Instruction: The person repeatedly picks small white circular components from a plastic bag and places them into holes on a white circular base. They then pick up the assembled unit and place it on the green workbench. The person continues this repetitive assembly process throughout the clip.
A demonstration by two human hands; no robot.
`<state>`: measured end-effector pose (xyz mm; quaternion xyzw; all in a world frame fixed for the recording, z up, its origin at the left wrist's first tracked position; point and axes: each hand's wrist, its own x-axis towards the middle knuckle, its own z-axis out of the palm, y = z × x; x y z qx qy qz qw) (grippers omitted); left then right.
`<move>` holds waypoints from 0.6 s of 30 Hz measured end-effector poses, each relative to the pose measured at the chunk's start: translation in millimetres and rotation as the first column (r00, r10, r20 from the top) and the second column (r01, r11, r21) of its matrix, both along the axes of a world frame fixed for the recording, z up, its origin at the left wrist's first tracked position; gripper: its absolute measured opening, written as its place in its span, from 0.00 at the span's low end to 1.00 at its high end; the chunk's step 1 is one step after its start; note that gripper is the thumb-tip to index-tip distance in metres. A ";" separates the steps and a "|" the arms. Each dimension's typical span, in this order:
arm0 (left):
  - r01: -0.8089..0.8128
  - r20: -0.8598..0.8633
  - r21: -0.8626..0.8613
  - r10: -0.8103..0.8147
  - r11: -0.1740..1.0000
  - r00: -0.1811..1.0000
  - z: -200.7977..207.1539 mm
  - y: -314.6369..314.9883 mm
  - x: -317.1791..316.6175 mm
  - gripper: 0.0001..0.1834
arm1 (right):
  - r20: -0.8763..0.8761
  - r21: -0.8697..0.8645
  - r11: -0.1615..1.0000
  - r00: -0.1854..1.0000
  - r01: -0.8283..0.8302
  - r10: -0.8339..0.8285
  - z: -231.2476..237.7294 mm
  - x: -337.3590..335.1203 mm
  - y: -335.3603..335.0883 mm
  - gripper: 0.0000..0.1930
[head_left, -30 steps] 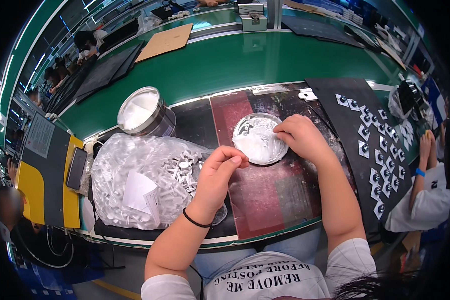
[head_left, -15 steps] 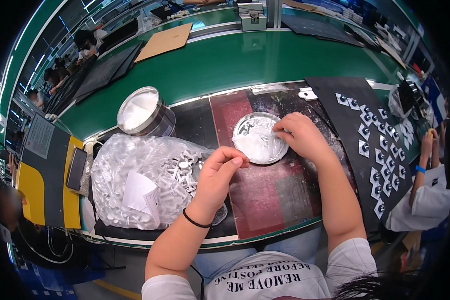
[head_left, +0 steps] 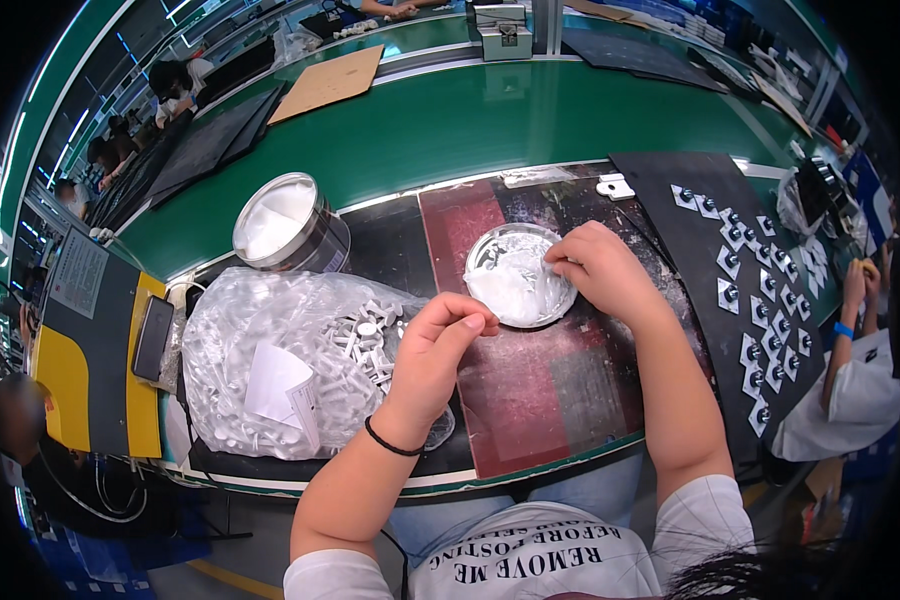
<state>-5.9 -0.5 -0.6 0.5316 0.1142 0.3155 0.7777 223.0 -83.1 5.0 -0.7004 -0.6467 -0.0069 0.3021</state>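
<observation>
A round, shallow metal dish (head_left: 476, 247) with a shiny rim holds a thick white paste (head_left: 510, 287) and lies on the dark red board in front of me. Over its right rim my right hand (head_left: 602, 268) is bent down, thumb and forefinger pinched together; what lies between the fingertips is too small to make out. My left hand (head_left: 438, 345) is beside the dish's lower left, its fingers curled in and the thumb pressed against them. Anything inside that pinch is hidden. Left of it lies a clear plastic bag (head_left: 232, 350) full of small white stemmed parts (head_left: 368, 335).
An open metal tin (head_left: 292, 225) with white contents stands behind the bag. To the right, a black sheet (head_left: 660, 190) carries several white pieces with dark round centres (head_left: 728, 295). A green conveyor (head_left: 450, 130) runs across behind. Another person's hands (head_left: 858, 280) are at the far right.
My hands and the dish stay practically where they were. At the top edge, a co-worker's arm has come a little further into view.
</observation>
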 end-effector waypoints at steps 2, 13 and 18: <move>0.005 0.005 0.003 -0.005 1.000 1.000 0.1 0.0 -0.1 0.05 | -0.004 -0.001 1.000 1.000 0.001 -0.001 0.7 -0.8 0.0 0.06; 0.014 -0.010 0.034 -0.014 0.999 1.000 0.3 -0.4 0.1 0.05 | -0.018 -0.003 1.000 1.000 -0.001 0.001 0.7 -1.3 -0.1 0.06; 0.015 -0.014 0.047 -0.014 0.999 1.000 0.0 0.1 -0.2 0.05 | -0.027 -0.009 1.000 0.999 0.021 -0.021 1.6 -2.7 0.0 0.08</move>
